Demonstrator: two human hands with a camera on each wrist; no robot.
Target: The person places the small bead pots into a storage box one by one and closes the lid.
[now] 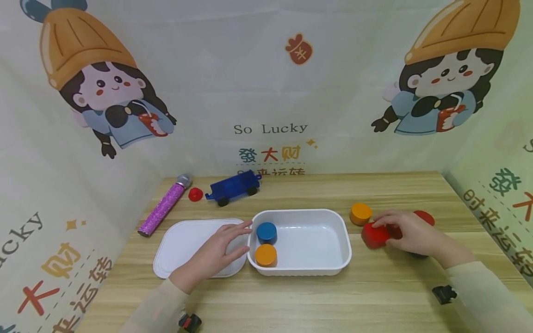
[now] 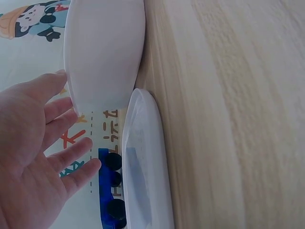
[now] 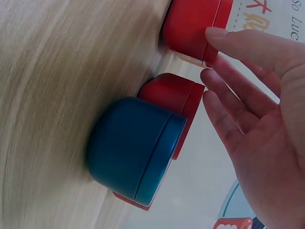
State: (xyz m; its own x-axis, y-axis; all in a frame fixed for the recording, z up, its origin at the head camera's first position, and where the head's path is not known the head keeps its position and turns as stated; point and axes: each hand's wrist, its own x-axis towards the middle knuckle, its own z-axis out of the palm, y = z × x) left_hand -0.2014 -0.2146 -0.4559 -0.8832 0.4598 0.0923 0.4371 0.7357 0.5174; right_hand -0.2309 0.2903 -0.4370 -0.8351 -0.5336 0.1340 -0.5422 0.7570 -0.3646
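My right hand (image 1: 412, 235) pinches a round red tin (image 1: 372, 237) between thumb and fingers, right of the white box (image 1: 300, 272). Under and behind that hand stand a blue tin (image 3: 128, 143) and another red tin (image 3: 167, 90), mostly hidden in the head view. An orange tin (image 1: 360, 214) stands just beyond the pinched one. With fingers extended, my left hand (image 1: 214, 252) touches the box's left rim and reaches over the white lid (image 1: 175, 249). Inside the box, at its left end, sit a blue tin (image 1: 266, 233) and an orange tin (image 1: 265, 255).
Toward the back left of the wooden table (image 1: 308, 303) lie a glittery pink microphone (image 1: 164, 206), a small red piece (image 1: 195, 194) and a blue toy wagon (image 1: 234, 186). A printed cloth (image 1: 266, 88) walls the table at the back and sides.
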